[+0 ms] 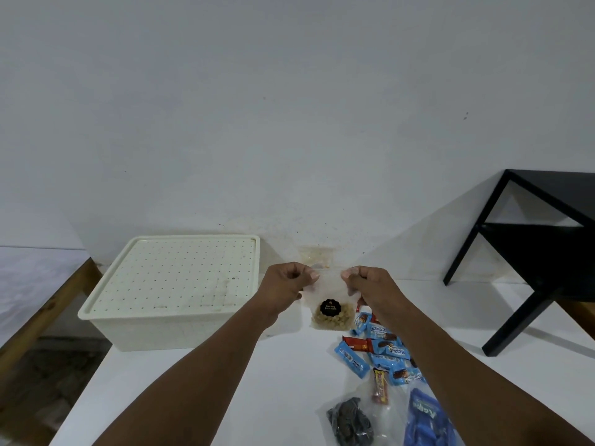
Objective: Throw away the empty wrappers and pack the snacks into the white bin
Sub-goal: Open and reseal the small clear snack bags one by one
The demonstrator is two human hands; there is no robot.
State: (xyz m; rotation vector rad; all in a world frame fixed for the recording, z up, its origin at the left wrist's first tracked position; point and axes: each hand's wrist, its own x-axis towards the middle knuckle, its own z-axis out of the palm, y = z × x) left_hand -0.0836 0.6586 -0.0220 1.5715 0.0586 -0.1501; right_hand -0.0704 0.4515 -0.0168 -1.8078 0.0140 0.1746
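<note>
Over the white table by a bare wall, both hands pinch a pouch.

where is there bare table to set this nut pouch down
Bare table lies in front of the white bin, left of the snack pile. Another patch lies between that pile and the black stand. The pile itself is crowded, packets overlapping.

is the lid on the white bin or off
On: the lid lies flat across the white bin, covering its whole top, so none of the inside shows.
</note>
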